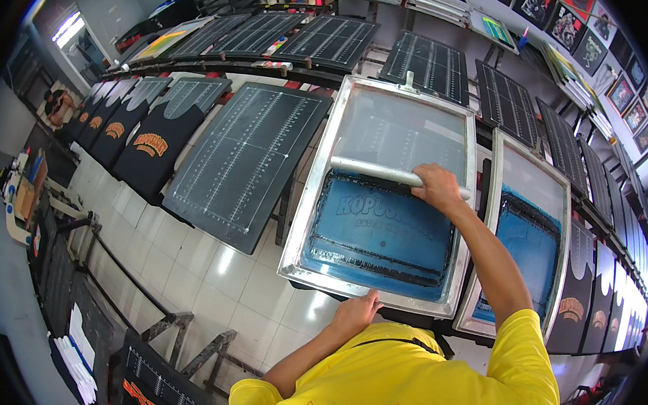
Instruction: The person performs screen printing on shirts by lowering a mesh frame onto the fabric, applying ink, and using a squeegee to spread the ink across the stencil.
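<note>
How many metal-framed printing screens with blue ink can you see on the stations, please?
2: one screen frame under the right hand holding the squeegee, steadied by the left hand; a second screen to its right. Others may be hidden.

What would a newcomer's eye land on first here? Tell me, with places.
First, the metal-framed printing screen at centre, its lower half coated in blue ink. The right hand grips a pale squeegee across it, while the left hand steadies the frame's near edge. At upper left, dark shirts with orange prints lie in a row.
</note>
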`<state>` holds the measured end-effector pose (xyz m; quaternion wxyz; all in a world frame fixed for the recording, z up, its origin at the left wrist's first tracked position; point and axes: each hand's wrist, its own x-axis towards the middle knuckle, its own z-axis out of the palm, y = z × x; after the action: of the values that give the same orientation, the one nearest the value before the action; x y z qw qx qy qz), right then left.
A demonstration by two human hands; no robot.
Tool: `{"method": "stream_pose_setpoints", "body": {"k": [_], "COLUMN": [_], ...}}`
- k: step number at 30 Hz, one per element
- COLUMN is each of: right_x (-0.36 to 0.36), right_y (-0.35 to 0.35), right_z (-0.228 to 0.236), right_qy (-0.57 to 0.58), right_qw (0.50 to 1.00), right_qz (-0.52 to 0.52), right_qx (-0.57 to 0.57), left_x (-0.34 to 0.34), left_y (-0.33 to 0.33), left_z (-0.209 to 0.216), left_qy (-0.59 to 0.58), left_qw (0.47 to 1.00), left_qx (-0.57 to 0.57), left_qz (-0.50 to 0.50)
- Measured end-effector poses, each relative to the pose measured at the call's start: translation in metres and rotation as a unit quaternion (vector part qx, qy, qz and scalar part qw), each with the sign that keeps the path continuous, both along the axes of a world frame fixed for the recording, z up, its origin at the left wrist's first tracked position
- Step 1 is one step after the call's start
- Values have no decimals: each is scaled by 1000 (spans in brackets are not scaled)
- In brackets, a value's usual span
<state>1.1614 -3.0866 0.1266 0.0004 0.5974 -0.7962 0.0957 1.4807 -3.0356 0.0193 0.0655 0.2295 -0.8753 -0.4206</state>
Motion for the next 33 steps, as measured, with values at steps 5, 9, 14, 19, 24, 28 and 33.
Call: {"method": "stream_pose_setpoints", "body": {"k": [5,9,14,19,24,28,33], "right_x": [1,11,16,45,96,119,119], "right_y": [1,10,18,38,101,130,164], "right_z": [-12,-24,-23,7,4,-6,14], "right_qy": [20,61,47,49,59,16,-23], "right_qw": [1000,997,998,994,995,995,989], "right_qz": [1,27,10,23,57,61,22], "right_qx": [10,-26,-49,-91,-50,-82,-146], "left_x": [0,-1,-2,2,2,7,6], "left_y": [3,2,2,0,-2,-4,-6], "left_z": [-4,7,1,-3,6,7,13], "left_qy": [0,-19,-13,13,-5,-6,-25], "left_qw": [1000,1000,1000,1000,1000,999,998], "left_qx": [-1,-2,-1,0,-16,-7,4], "left_qz": [1,3,2,12,-19,-34,-57]}}
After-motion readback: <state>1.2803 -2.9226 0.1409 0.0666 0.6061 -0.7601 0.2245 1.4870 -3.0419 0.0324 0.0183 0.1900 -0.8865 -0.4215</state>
